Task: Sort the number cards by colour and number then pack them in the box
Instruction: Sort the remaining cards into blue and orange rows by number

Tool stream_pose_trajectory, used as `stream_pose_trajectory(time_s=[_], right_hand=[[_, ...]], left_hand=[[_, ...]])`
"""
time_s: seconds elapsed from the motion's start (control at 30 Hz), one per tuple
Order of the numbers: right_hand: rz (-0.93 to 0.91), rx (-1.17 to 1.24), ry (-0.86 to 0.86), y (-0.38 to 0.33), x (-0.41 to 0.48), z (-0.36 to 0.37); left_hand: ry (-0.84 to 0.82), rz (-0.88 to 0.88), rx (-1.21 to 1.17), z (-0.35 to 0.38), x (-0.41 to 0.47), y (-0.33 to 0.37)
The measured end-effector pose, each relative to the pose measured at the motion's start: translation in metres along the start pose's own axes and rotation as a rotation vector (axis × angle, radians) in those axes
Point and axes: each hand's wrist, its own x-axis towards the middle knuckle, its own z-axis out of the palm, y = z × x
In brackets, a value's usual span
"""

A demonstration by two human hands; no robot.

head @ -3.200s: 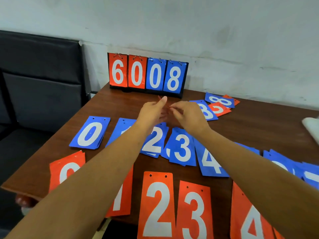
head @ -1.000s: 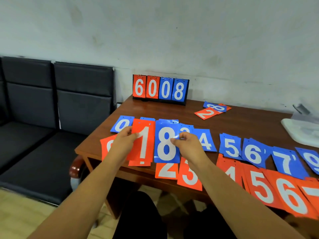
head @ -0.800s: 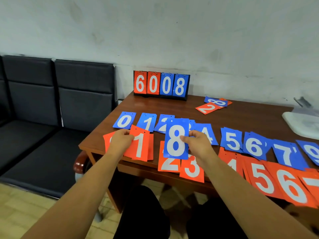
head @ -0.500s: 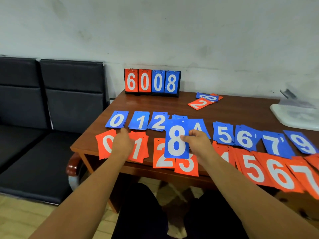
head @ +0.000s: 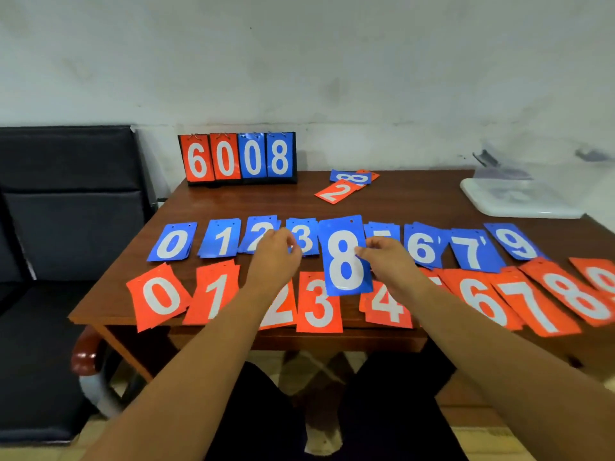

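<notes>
The right hand [head: 390, 261] is pinching the blue 8 card [head: 344, 257] by its right edge, thumb and fingers curled onto it, and is holding it upright above the table [head: 416, 204], its face turned to the camera. Just left of that card the left hand [head: 277, 257] is hovering with its fingers loosely curled and nothing in it; whether the fingertips are touching the cards below cannot be told.

A blue row is lying flat behind the held card. To the card's left are sitting the blue 0 [head: 171, 242], blue 1 [head: 223, 241], blue 2 [head: 258, 231] and blue 3 [head: 305, 237], the left hand partly covering the last two. To its right are lying a blue card half hidden by the right hand, then the blue 6 [head: 421, 248], blue 7 [head: 471, 250] and blue 9 [head: 514, 242].

Nearer the camera than the held card a red row is running along the table edge: red 0 [head: 159, 297], red 1 [head: 214, 294], red 2 [head: 283, 311], red 3 [head: 319, 306], red 4 [head: 386, 306], red 6 [head: 482, 301], red 7 [head: 535, 306] and red 8 [head: 579, 294].

Well behind the held card a small loose pile [head: 344, 186] is waiting, a red 2 and a blue 8 showing. Far back and left of the card the flip scoreboard [head: 238, 158] is standing, reading 6008. Far back and right a clear plastic box [head: 519, 199] is resting.
</notes>
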Motion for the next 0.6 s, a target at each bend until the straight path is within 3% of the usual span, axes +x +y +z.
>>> stream_pose_trajectory(time_s=[0.23,0.6], right_hand=[[0.032,-0.013,0.231,0.038,0.036,-0.112],[0.112,-0.019,0.531,0.085,0.097,-0.253]], left_hand=[[-0.266,0.264,0.011,0.091,0.024,0.085],[-0.488,0.622,0.189,0.215,0.038,0.162]])
